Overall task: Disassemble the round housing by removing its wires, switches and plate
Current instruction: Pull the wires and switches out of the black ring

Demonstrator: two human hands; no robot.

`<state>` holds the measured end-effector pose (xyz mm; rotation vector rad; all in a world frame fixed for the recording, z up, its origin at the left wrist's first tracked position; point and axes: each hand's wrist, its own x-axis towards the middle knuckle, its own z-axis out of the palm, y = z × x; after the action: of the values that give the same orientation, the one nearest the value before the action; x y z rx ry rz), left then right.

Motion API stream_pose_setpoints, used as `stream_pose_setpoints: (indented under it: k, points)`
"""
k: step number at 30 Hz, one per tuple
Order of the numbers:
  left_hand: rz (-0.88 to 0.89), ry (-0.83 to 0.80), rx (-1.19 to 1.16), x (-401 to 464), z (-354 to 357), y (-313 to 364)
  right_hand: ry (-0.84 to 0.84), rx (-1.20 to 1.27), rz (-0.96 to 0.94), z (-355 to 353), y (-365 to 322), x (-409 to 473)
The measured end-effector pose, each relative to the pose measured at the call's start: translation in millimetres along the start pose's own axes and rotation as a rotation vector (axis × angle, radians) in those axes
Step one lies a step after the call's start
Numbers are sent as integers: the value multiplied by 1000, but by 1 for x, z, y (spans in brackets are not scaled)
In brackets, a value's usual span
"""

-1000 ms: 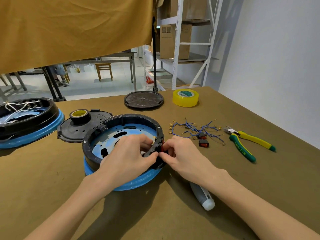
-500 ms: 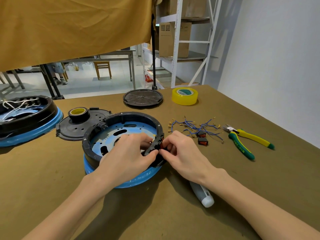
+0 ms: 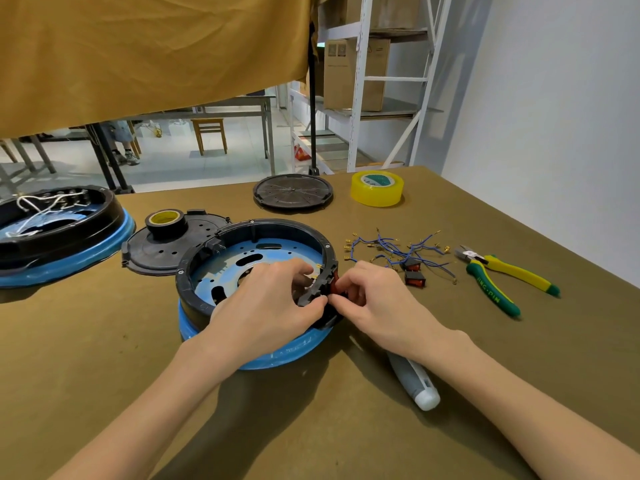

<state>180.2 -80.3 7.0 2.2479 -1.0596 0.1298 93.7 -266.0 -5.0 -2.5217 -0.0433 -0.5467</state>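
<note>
the round housing [image 3: 254, 237] is sitting mid-table [image 3: 519, 341] — the left hand [image 3: 266, 306] is gripping its right rim, the right hand [image 3: 377, 299] is pinching a red switch [image 3: 334, 284] there.

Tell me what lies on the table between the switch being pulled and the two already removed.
Nothing visible. The right hand pinches the red switch at the housing wall; between there and the loose switches beside the blue wires is bare table.
</note>
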Motion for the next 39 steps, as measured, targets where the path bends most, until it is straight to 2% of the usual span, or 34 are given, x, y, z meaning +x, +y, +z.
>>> stream_pose_setpoints:
  k: [8, 12, 16, 21, 25, 29, 32, 39]
  points:
    - [-51, -47, 59, 1, -3, 1, -223, -172, -111, -23, -10, 12]
    - [-69, -74, 89, 1, -2, 2, -206, -169, -127, -23, -12, 11]
    - [-89, -83, 67, 1, -3, 3, -104, -65, -117, -12, -8, 2]
    - [-83, -78, 58, 2, -4, 3, -109, -80, -116, -12, -5, 6]
    - [-18, -94, 116, 1, -7, 4, -123, 14, -74, -11, 1, 2]
    - [12, -217, 122, 3, -22, -1, -78, 101, -130, -34, 3, 17]
    - [2, -293, 96, 3, -30, -4, -167, -2, -228, -36, -3, 26]
    - [-10, -140, 128, -1, -24, 1, -340, -158, -347, -32, -12, 36]
